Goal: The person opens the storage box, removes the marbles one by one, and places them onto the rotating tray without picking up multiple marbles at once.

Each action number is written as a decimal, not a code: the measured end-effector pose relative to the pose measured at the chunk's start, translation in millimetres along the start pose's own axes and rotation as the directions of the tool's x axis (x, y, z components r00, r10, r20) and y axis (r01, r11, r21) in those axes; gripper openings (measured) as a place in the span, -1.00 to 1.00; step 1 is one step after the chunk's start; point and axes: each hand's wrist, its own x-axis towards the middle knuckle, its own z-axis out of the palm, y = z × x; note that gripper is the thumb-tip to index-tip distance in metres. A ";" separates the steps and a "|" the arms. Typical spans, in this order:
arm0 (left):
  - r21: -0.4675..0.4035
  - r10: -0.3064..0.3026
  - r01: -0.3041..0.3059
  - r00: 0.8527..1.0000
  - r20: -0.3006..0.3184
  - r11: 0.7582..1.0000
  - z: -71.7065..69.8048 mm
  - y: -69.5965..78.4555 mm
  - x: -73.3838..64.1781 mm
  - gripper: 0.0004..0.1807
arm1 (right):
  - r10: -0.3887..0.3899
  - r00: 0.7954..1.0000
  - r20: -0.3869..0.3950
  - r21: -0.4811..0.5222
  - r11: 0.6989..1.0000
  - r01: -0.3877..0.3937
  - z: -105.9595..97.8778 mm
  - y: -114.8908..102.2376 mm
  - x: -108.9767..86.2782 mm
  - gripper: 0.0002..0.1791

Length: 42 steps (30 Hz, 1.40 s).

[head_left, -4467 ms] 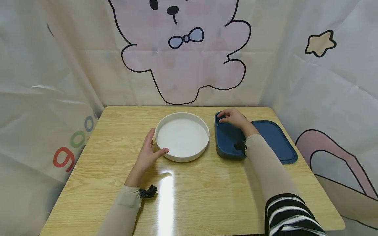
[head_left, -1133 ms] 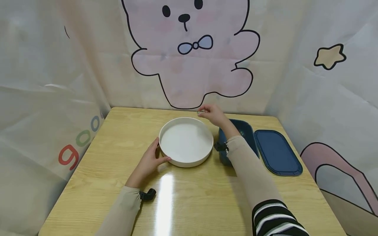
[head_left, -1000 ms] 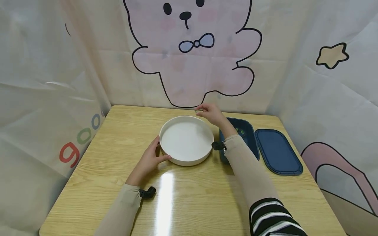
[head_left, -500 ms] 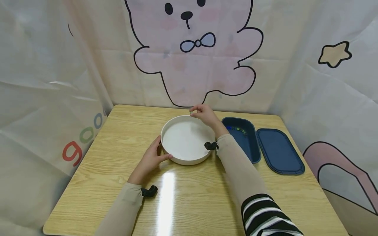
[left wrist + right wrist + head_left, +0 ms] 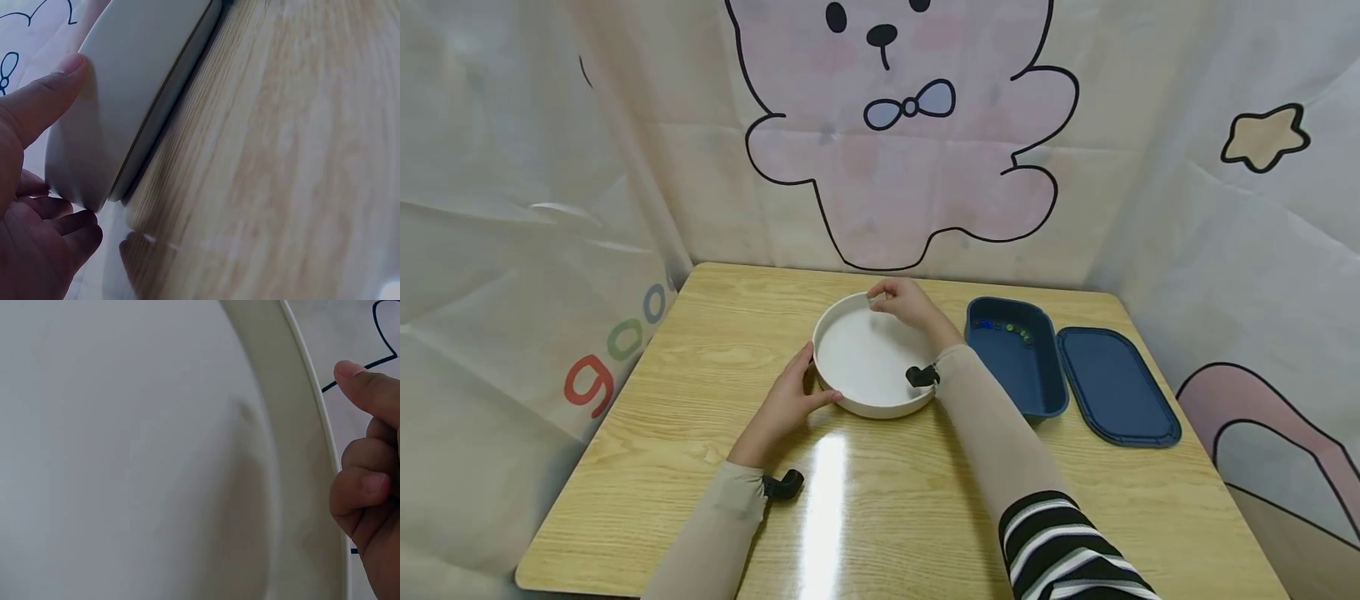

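Pale wood forms the table [image 5: 895, 500], and on it rests the round white dish [image 5: 872, 367]. Right of the dish stands the open blue box [image 5: 1018, 375]; farther right lies the flat blue lid [image 5: 1118, 387]. The left hand [image 5: 786, 404] holds the dish's left side, thumb against its wall, fingers half curled. The right hand [image 5: 912, 307] is over the dish's far rim, thumb and fingertips nearly meeting in a pinch on one tiny green piece [image 5: 871, 300], which the right wrist view does not show. More small pieces [image 5: 1011, 327], blue and green, lie rightward of the dish, inside the box. To work well, I'd hold the dish steady and keep the pinch gentle and low: something so small could slip or bounce.
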 end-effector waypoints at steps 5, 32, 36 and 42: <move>-0.003 0.014 -0.014 1.000 0.000 1.000 -0.1 -0.6 0.7 0.21 | 0.025 0.999 0.048 -0.039 0.999 -0.024 7.2 -1.1 2.7 -0.78; 0.011 0.007 -0.007 1.000 -0.008 1.000 0.2 2.0 0.6 0.17 | 0.108 0.985 0.134 -0.133 0.987 -0.090 14.8 5.1 5.5 -0.77; 0.018 0.021 -0.021 1.000 -0.010 1.000 -0.3 2.3 1.8 0.17 | 0.067 0.991 0.115 -0.131 0.990 -0.052 3.9 -3.6 1.4 -0.73; 0.033 -0.004 0.004 1.000 -0.010 0.999 -0.9 1.5 0.2 0.21 | 0.018 0.997 0.075 -0.130 0.992 -0.008 -22.4 -21.6 -7.0 -0.70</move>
